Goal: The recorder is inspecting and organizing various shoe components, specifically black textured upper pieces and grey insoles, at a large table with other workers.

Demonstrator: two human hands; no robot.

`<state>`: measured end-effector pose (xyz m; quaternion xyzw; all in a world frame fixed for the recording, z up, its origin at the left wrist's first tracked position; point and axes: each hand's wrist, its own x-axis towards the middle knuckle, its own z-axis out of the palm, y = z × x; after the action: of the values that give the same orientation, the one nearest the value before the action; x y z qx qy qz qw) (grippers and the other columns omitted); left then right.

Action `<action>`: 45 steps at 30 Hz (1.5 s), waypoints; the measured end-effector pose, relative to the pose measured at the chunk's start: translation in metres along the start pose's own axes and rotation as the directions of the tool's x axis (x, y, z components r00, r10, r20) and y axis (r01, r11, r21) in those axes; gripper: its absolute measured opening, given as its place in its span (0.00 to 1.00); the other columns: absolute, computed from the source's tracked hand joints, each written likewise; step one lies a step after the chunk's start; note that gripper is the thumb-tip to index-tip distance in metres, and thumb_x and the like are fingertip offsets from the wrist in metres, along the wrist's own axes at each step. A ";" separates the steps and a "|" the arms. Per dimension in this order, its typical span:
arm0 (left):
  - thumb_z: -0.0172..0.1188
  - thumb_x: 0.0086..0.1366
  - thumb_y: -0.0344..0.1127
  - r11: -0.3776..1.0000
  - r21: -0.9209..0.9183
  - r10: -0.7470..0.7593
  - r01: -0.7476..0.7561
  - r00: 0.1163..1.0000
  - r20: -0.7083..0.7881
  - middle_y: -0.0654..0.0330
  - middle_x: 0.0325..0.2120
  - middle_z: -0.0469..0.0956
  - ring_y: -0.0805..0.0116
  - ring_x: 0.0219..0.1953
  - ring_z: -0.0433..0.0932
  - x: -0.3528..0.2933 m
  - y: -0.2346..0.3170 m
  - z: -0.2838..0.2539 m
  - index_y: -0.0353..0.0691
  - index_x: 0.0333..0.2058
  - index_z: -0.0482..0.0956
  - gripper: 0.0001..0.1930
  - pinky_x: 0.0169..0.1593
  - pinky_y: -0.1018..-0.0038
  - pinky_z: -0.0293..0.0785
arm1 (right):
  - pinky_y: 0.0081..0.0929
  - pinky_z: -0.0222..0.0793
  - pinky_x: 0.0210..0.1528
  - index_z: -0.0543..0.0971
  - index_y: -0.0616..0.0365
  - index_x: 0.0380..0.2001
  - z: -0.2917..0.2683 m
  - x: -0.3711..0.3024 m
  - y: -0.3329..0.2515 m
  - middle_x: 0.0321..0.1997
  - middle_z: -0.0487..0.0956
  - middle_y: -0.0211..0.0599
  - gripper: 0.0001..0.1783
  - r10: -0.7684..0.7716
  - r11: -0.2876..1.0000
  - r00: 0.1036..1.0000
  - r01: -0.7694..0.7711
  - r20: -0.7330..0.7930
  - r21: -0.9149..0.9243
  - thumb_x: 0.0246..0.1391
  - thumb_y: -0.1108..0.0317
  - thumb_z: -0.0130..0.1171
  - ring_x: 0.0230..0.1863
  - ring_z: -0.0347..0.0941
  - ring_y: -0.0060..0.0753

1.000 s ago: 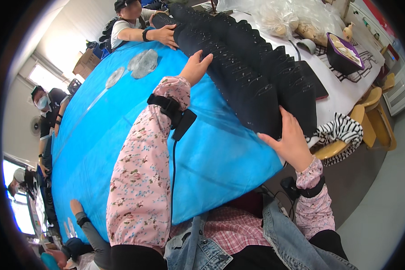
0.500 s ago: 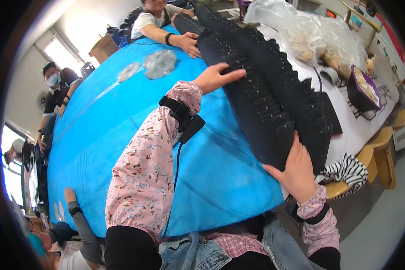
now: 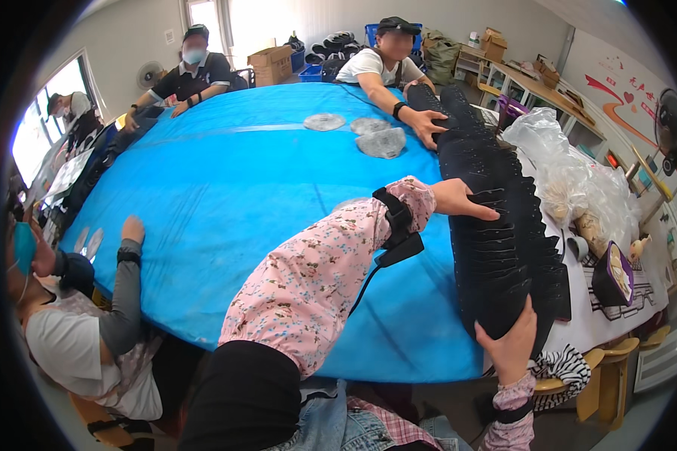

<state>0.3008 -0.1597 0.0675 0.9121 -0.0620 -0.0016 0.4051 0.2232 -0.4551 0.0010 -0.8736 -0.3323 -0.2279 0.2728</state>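
While clear plastic bags [image 3: 572, 169] and a purple-rimmed bin [image 3: 603, 287] crowded the head view's right, a co-worker's hand [image 3: 426, 128] covered some of the black strips [image 3: 489, 259]. Those lay along the blue table's [image 3: 203, 248] right edge, long axis pointing away, slightly left. The left hand [image 3: 459, 201] touched them, thumb and finger apart; the right hand [image 3: 510, 346] spread around the near end, couldn't tell if clamped.

Cardboard box [image 3: 271, 66] near blue crate [image 3: 311, 74]

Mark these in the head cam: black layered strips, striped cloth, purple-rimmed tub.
Black layered strips [image 3: 489, 259]: head view, left row, about mid-length.
Black-and-white striped cloth [image 3: 570, 368]: head view, upper folds.
Purple-rimmed black tub [image 3: 602, 283]: head view, outer wall.
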 end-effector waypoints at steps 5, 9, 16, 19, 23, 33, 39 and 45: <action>0.59 0.40 0.70 0.983 0.138 -0.105 0.118 0.990 -0.098 0.55 0.21 0.78 0.66 0.26 0.77 -0.042 0.011 -0.008 0.31 0.28 0.81 0.39 0.32 0.73 0.71 | 0.36 0.63 0.47 0.55 0.66 0.56 0.001 0.014 -0.013 0.42 0.68 0.53 0.49 -0.040 0.998 0.991 0.033 0.130 0.061 0.32 0.60 0.69 0.44 0.66 0.52; 0.57 0.43 0.71 0.980 0.009 -0.200 0.200 0.980 0.011 0.56 0.30 0.78 0.66 0.35 0.75 -0.048 -0.029 0.001 0.32 0.33 0.80 0.40 0.40 0.74 0.69 | 0.33 0.62 0.51 0.53 0.66 0.56 0.015 0.022 0.019 0.47 0.69 0.52 0.50 -0.106 0.950 0.963 0.025 0.246 0.312 0.33 0.62 0.70 0.49 0.67 0.45; 0.66 0.46 0.56 0.885 -0.371 -0.146 0.282 0.924 0.353 0.63 0.51 0.67 0.67 0.53 0.66 -0.087 -0.042 0.018 0.47 0.55 0.64 0.39 0.50 0.67 0.69 | 0.28 0.58 0.56 0.51 0.62 0.57 0.042 0.006 0.071 0.52 0.65 0.43 0.50 -0.112 0.725 0.899 -0.217 0.423 0.654 0.32 0.74 0.70 0.53 0.62 0.34; 0.67 0.49 0.45 0.770 -0.568 -0.108 0.289 0.937 0.331 0.62 0.50 0.68 0.66 0.53 0.66 -0.091 -0.051 0.030 0.45 0.53 0.66 0.32 0.46 0.68 0.74 | 0.28 0.59 0.55 0.54 0.64 0.55 0.035 0.013 0.056 0.51 0.66 0.42 0.47 -0.077 0.724 0.880 -0.275 0.469 0.633 0.31 0.72 0.70 0.51 0.63 0.34; 0.65 0.52 0.41 0.694 -0.672 -0.144 0.257 0.965 0.220 0.61 0.49 0.69 0.66 0.52 0.66 -0.100 -0.060 0.048 0.43 0.52 0.67 0.29 0.44 0.68 0.75 | 0.29 0.59 0.54 0.56 0.64 0.53 0.043 0.013 0.050 0.50 0.66 0.43 0.45 -0.045 0.737 0.903 -0.259 0.427 0.625 0.30 0.71 0.70 0.50 0.64 0.34; 0.66 0.51 0.36 0.745 -0.656 -0.093 0.122 0.993 0.078 0.59 0.40 0.75 0.70 0.40 0.75 -0.130 -0.037 0.033 0.37 0.46 0.73 0.22 0.41 0.75 0.77 | 0.30 0.59 0.54 0.53 0.64 0.56 0.034 0.008 0.032 0.52 0.64 0.45 0.50 -0.079 0.767 0.926 -0.180 0.369 0.616 0.28 0.70 0.71 0.52 0.62 0.37; 0.65 0.53 0.39 0.776 -0.584 -0.178 0.237 0.971 0.157 0.59 0.35 0.77 0.74 0.35 0.74 -0.129 -0.031 0.063 0.32 0.40 0.75 0.19 0.40 0.78 0.73 | 0.33 0.55 0.58 0.50 0.63 0.58 0.017 -0.003 0.054 0.56 0.61 0.44 0.57 -0.092 0.709 0.867 -0.288 0.490 0.643 0.25 0.70 0.73 0.57 0.59 0.37; 0.61 0.56 0.46 0.845 -0.490 -0.056 0.216 0.945 0.321 0.60 0.48 0.69 0.69 0.51 0.66 -0.132 -0.037 0.042 0.36 0.51 0.66 0.28 0.54 0.71 0.63 | 0.33 0.52 0.60 0.50 0.63 0.58 0.009 -0.019 0.047 0.56 0.61 0.45 0.60 -0.084 0.753 0.878 -0.254 0.472 0.607 0.23 0.64 0.77 0.58 0.57 0.40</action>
<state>0.1722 -0.1509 0.0056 0.7606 -0.0533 -0.1830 0.6207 0.2459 -0.4877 -0.0323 -0.7659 -0.4049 0.1345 0.4810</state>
